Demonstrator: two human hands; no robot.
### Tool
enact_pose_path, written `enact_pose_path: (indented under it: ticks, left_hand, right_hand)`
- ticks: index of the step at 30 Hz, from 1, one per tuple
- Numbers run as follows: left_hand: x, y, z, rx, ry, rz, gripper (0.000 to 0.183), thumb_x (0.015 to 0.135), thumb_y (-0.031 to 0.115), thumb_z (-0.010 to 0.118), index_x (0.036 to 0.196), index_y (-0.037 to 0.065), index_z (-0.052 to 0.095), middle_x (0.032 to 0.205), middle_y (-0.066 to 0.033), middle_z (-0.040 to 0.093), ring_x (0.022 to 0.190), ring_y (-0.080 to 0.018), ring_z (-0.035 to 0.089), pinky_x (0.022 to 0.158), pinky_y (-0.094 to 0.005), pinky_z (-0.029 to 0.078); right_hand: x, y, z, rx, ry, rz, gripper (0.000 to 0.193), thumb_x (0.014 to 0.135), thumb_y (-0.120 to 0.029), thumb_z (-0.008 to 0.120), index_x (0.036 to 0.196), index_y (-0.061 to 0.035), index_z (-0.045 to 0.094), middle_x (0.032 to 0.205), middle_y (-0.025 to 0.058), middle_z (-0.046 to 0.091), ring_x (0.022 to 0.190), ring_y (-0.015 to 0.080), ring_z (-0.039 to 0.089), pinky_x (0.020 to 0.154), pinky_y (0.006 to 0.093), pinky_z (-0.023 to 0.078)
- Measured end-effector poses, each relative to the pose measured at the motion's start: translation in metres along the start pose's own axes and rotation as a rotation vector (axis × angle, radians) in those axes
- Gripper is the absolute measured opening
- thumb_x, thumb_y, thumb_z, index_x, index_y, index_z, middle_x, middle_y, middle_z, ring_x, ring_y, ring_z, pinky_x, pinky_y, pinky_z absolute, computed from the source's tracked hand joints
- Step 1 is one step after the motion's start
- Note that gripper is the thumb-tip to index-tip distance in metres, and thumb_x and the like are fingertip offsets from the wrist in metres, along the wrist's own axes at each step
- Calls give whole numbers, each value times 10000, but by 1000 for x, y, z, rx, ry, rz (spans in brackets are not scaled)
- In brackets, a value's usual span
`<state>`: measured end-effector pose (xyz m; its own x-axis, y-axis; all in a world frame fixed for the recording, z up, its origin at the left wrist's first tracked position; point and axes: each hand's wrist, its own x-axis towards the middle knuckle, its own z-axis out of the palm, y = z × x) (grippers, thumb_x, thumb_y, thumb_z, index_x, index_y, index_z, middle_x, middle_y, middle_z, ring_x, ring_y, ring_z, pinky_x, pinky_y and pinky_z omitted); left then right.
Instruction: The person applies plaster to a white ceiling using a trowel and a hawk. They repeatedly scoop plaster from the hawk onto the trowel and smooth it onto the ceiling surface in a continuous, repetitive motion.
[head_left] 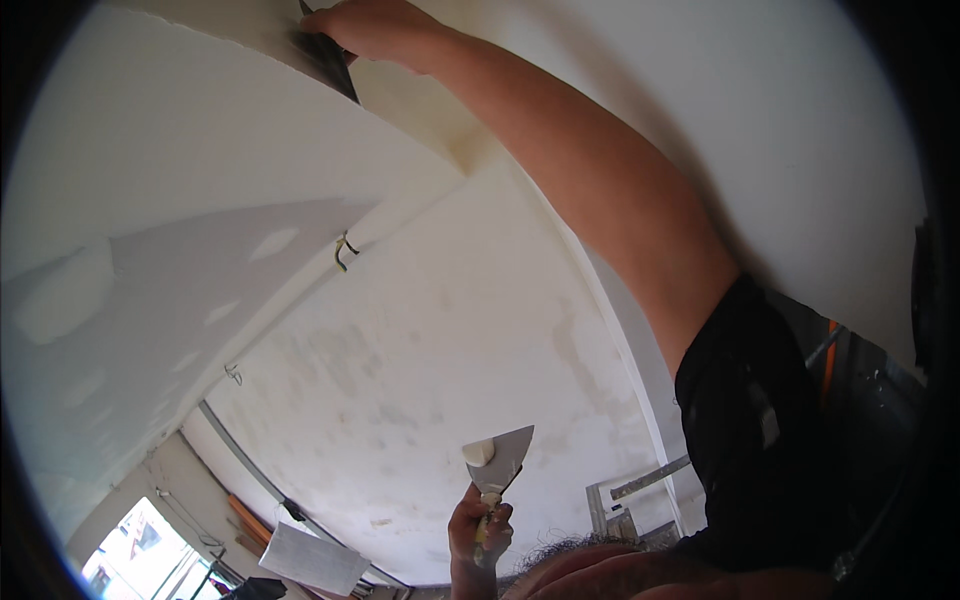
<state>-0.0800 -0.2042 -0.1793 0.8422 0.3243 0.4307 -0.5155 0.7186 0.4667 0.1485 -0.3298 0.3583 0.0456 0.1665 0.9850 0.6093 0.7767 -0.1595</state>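
My right arm stretches from the black sleeve at the right up to the top left. There my right hand (375, 28) is closed on a dark-bladed putty knife (328, 62); its blade lies along the edge of a pale plastered surface (240, 110). Low in the middle, my left hand (478, 532) is wrapped round the worn handle of a wide putty knife (511, 455). That blade points up, and a lump of white filler (479, 453) sits on its left side. The right knife's handle is mostly hidden by the fingers.
Loose wires (345, 250) stick out along a seam, with a thinner wire (233, 374) farther down. At the lower left are a bright window (145, 550), a metal rail (240, 450) and a white sheet (315, 558). A metal bracket (650, 480) stands at the lower right.
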Motion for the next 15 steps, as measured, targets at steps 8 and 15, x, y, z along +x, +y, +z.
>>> enact_pose_path:
  ticks: [8,15]
  left_hand:
    - [-1,3,27,8,44,-36,600,919,79,398,1515,82,325,1108,-211,581,606,-172,481,379,-257,425]
    - [2,10,24,8,-82,-128,644,909,83,414,1543,105,303,1044,-215,577,589,-177,476,365,-249,411]
  right_hand:
    - [-13,-76,-12,-91,-33,-209,480,1024,-345,522,910,77,721,870,239,724,760,310,679,803,451,499]
    - [-3,-141,37,-328,407,-62,492,1016,-327,514,966,125,700,913,268,716,801,329,688,821,458,506]
